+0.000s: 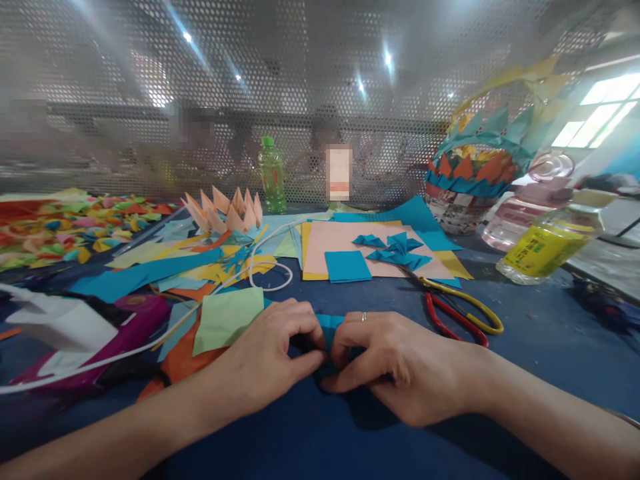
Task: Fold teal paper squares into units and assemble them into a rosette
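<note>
Left fingers and right fingers pinch blue paper left of the scissors; beyond them, a yellow label has illegible writing.

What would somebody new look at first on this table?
Probably the left hand and right hand, front and centre, with blue paper at their fingertips. Next, perhaps the spiky peach paper piece, further back on the left, and the colourful basket at the back right. Scissors with red and yellow handles lie just beyond the right hand.
</note>
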{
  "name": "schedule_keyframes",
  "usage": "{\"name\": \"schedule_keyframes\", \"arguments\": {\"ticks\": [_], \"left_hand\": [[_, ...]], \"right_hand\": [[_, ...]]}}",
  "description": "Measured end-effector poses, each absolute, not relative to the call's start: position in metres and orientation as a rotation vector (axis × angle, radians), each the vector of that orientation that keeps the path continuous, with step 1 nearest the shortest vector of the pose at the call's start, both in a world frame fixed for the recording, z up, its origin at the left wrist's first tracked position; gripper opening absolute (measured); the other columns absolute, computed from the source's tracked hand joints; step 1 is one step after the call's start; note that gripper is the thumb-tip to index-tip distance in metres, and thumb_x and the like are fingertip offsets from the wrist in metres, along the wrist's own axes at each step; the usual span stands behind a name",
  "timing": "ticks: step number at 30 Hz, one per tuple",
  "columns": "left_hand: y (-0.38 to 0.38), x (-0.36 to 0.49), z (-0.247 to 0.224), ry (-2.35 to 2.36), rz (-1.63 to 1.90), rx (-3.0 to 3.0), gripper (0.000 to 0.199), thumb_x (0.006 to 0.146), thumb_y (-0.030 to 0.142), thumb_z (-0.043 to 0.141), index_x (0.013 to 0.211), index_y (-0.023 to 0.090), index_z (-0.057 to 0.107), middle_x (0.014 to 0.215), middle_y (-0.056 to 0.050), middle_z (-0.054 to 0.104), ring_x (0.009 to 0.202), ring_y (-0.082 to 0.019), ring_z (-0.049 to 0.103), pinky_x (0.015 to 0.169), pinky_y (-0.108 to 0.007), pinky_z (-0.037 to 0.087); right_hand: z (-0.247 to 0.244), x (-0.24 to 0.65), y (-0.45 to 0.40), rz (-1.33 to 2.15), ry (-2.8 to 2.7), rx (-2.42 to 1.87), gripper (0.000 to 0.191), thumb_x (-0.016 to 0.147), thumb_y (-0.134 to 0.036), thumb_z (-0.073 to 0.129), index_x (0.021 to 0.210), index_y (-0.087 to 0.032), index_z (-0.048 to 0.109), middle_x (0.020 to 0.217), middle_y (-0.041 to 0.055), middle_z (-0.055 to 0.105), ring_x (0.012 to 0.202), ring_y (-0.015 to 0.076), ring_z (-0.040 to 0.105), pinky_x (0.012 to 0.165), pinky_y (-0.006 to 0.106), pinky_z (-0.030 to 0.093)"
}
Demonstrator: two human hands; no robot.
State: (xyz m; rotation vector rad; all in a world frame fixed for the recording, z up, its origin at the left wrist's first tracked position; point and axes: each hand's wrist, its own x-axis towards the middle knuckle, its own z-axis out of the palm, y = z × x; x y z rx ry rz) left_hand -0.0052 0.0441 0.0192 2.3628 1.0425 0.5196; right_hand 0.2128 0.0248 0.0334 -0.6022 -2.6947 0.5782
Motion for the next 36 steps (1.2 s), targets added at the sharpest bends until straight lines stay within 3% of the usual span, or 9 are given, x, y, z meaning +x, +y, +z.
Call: {"name": "schedule_keyframes", "arguments": {"ticks": [14,20,36], "left_hand": [[0.046,-0.005,0.021,1.173,0.536,2.272,0.018,0.071,0.009,0.070,0.083,0.020,0.063,0.087,0.001,0.059,0.088,-0.021,0.054,0.078,-0.035,0.039],[0.049,-0.006,0.022,1.233,0.510,2.263,0.015,0.072,0.014,0.072,0.083,0.019,0.063,0.089,-0.001,0.060,0.090,-0.023,0.054,0.080,-0.037,0.040],[0.050,-0.011,0.027,1.232,0.490,2.301,0.017,0.074,0.007,0.053,0.084,0.019,0.060,0.092,-0.004,0.060,0.093,-0.024,0.055,0.086,-0.042,0.041]], "right_hand": [[0.043,0.212,0.018,0.603,-2.782,-0.693,0.036,0.079,0.000,0.054,0.101,-0.019,0.076,0.086,0.0035,0.061,0.079,0.0145,0.060,0.092,0.034,0.043],[0.044,0.213,0.018,0.640,-2.795,-0.766,0.041,0.076,0.001,0.058,0.105,-0.021,0.076,0.085,0.0021,0.058,0.079,0.0148,0.057,0.081,0.031,0.044],[0.050,0.218,0.018,0.714,-2.823,-0.867,0.049,0.080,0.001,0.055,0.115,-0.029,0.073,0.086,0.0018,0.059,0.080,0.0146,0.054,0.077,0.030,0.039]]}}
